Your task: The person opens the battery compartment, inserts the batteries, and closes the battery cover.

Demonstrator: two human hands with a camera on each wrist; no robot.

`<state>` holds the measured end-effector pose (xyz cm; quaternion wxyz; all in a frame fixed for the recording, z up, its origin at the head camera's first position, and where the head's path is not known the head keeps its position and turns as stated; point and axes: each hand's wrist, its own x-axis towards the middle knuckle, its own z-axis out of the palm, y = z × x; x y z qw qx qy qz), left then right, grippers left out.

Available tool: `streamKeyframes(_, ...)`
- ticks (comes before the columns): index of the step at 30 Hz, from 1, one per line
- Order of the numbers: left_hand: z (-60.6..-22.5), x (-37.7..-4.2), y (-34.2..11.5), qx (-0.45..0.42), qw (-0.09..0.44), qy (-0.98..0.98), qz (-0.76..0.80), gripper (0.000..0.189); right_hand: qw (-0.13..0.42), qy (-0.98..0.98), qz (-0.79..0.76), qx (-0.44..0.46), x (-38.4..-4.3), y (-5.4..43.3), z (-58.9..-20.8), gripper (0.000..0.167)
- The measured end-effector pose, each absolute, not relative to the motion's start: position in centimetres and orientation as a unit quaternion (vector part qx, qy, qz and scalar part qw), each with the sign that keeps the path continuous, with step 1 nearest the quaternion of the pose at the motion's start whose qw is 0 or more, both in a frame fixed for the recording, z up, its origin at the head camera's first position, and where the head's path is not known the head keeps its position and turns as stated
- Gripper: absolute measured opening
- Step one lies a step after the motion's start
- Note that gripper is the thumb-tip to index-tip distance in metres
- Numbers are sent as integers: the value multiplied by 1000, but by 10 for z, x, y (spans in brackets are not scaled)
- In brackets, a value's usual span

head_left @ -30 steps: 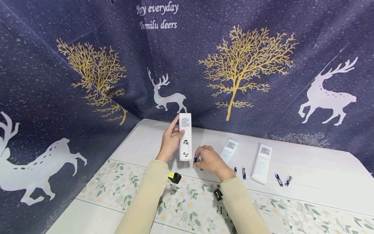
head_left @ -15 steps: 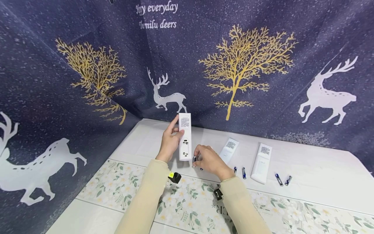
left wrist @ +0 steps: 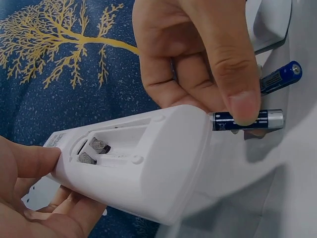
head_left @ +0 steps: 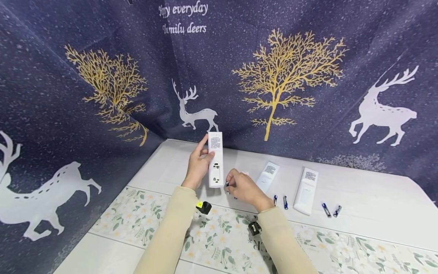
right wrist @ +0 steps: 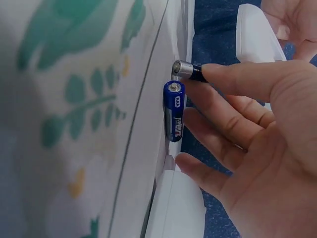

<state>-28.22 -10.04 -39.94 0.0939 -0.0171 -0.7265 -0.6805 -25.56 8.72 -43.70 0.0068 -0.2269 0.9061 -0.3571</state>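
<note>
In the head view my left hand (head_left: 197,169) grips a white remote control (head_left: 215,154) upright, its back towards me. Its battery compartment (left wrist: 116,144) is uncovered, with metal springs and no battery inside. Just right of the remote's lower end, my right hand (head_left: 243,188) pinches a AAA battery (left wrist: 275,119) between thumb and fingers. That battery is dark blue with a silver end (right wrist: 184,69), and the hand hides part of it. A second blue AAA battery (right wrist: 174,111) lies on the table below the right hand.
Two more white remotes, one nearer (head_left: 268,177) and one farther right (head_left: 306,191), lie face down on the white table. Several loose batteries (head_left: 285,202) lie near them. A floral strip (head_left: 219,238) runs along the front, and a dark blue deer-patterned cloth (head_left: 212,68) hangs behind.
The remote in my left hand has shifted slightly left. My right hand has risen a little, still pinching the battery beside the remote's lower end.
</note>
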Motion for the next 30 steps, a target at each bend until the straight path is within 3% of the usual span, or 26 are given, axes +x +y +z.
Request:
streamKeyframes(17, -399, -282, -99, -16, 92, -725, -682, 67, -42, 856, -477, -194, -255, 90, -423, 26)
streamKeyframes(30, -398, -280, -97, -18, 98, -725, -681, 67, -34, 823, -537, -179, -249, 82, -410, 28)
